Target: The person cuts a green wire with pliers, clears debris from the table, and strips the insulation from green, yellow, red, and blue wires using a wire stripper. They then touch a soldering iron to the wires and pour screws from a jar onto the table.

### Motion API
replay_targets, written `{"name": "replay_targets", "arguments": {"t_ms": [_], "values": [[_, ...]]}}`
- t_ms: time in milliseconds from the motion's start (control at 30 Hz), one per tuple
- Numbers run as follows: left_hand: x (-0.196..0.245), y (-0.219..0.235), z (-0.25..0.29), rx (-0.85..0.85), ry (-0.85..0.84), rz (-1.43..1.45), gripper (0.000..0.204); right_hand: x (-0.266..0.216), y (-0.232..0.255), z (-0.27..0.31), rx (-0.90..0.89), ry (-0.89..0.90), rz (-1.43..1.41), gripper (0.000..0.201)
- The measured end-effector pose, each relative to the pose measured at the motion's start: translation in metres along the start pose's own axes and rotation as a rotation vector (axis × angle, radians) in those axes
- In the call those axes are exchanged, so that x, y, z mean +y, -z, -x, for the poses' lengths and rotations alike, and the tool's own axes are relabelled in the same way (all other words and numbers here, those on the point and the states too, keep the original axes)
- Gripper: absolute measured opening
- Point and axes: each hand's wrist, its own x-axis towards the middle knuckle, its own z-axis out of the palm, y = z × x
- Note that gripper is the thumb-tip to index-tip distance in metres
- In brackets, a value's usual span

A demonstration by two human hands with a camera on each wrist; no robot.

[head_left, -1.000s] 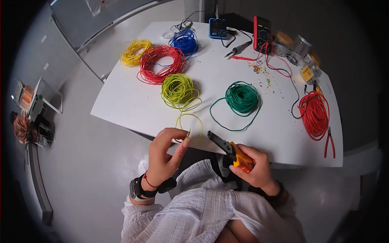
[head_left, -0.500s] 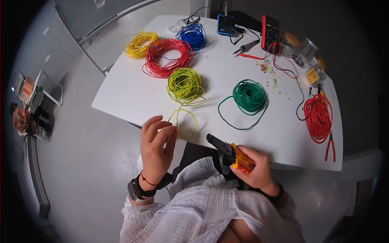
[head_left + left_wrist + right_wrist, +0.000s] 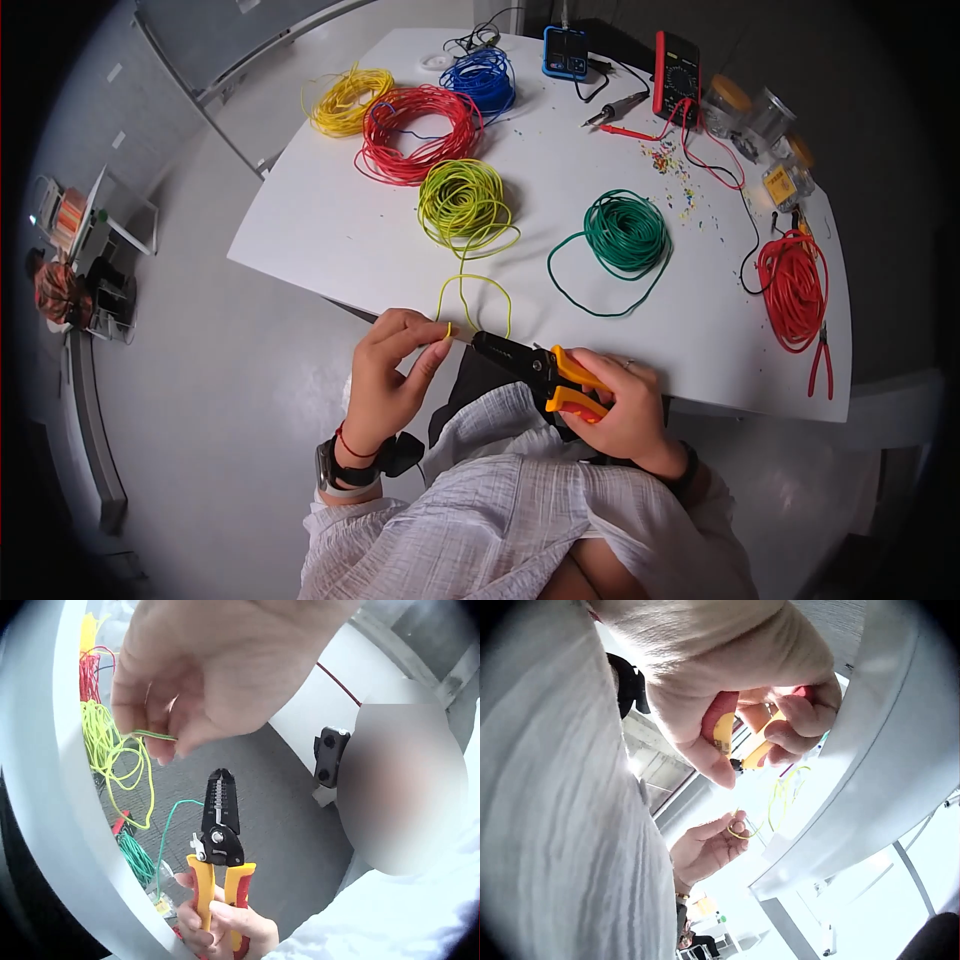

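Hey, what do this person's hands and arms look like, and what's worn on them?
No gloves. The left hand has a thin red cord, a dark-faced watch and a black strap with a black device at its wrist; the right hand has a black wristband. The sleeves are white and crinkled.

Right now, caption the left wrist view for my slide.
Left hand pinches yellow-green wire; right hand holds black wire strippers with yellow-and-red handles.
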Motion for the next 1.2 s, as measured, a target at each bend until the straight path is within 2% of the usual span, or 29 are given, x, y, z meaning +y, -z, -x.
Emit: {"name": "replay_targets", "arguments": {"t_ms": [300, 467, 600, 1200], "values": [[-0.001, 0.003, 0.003, -0.002, -0.008, 0.029, 0.006, -0.003, 0.0, -0.008, -0.04, -0.012, 0.089, 0.055], [0.001, 0.001, -0.002, -0.016, -0.157, 0.034, 0.011, -0.004, 0.0, -0.01, -0.075, -0.017, 0.093, 0.055], [0.003, -0.002, -0.004, 0.011, -0.158, 0.068, 0.011, -0.002, -0.001, -0.008, -0.026, -0.003, 0.057, 0.056], [0.003, -0.009, -0.004, -0.02, -0.181, 0.153, 0.012, -0.005, 0.004, -0.003, -0.079, -0.043, 0.081, 0.059]]}}
